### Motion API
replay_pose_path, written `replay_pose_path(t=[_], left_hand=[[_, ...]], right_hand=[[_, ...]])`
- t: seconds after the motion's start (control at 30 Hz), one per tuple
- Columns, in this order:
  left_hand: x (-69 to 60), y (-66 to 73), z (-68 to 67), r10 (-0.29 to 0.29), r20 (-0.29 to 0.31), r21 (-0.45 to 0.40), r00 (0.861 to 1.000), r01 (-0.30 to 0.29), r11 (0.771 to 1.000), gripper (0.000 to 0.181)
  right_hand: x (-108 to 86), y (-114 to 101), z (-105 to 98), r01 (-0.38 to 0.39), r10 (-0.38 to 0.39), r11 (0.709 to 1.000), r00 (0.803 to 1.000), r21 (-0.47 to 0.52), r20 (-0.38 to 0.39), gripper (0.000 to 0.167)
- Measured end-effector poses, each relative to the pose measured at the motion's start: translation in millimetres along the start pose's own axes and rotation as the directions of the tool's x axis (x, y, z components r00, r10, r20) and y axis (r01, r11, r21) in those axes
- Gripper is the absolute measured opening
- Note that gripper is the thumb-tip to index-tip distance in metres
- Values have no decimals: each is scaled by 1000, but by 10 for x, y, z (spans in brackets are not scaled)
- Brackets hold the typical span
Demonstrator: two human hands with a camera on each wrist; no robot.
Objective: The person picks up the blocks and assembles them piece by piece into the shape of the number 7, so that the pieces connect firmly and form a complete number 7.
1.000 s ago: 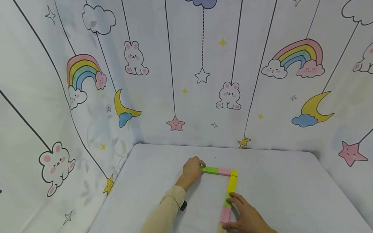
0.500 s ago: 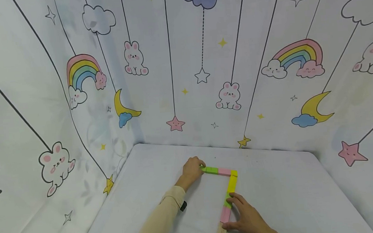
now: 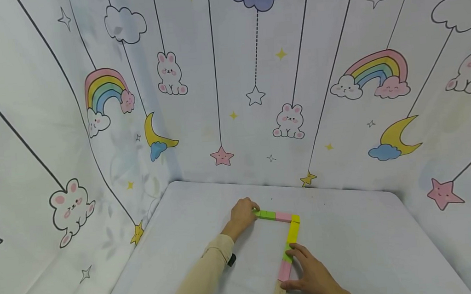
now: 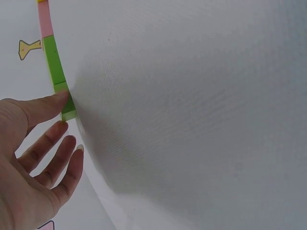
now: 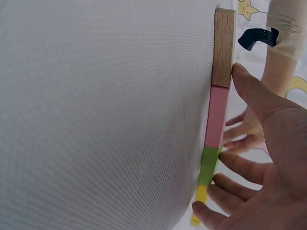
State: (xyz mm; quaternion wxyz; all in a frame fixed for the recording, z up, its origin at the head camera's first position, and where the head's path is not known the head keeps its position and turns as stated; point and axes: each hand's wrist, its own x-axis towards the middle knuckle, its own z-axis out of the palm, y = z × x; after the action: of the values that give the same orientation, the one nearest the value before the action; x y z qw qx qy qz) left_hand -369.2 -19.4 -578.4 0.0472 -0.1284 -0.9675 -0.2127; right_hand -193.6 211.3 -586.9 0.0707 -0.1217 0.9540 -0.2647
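Note:
Colored toy blocks form an L on the white table. Its far arm ends at the left in a green block (image 4: 70, 106); my left hand (image 3: 242, 214) pinches it, thumb against its side. Another green block (image 3: 267, 215), a pink block (image 3: 284, 216) and a yellow corner block (image 3: 295, 218) continue that arm. Toward me run a yellow block (image 3: 294, 231), a green block (image 5: 209, 159), a pink block (image 5: 218, 115) and a plain wooden block (image 5: 223, 48). Along their right side lies my right hand (image 3: 315, 274), fingers spread, thumb by the wooden block and fingertips near the green and yellow ones.
The white tabletop (image 3: 363, 243) surrounds the row on all sides. White cloth walls printed with rabbits, stars and rainbows stand behind and to both sides. A black strap piece (image 3: 231, 260) shows at my left wrist.

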Motion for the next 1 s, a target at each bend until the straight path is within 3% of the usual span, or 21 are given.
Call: replay_pose_path(t=[0.5, 0.7, 1.0], left_hand=[[13, -29, 32, -7, 1, -43, 1000, 7, 999, 28], [33, -98, 63, 0, -6, -71, 1000, 0, 997, 37], [-36, -102, -26, -36, -27, -101, 999, 33, 994, 49]], right_hand=[[34, 30, -16, -7, 7, 1000, 1000, -20, 8, 98], [57, 40, -50, 41, -42, 999, 999, -30, -22, 91], [86, 60, -123, 118, -123, 991, 990, -70, -73, 80]])
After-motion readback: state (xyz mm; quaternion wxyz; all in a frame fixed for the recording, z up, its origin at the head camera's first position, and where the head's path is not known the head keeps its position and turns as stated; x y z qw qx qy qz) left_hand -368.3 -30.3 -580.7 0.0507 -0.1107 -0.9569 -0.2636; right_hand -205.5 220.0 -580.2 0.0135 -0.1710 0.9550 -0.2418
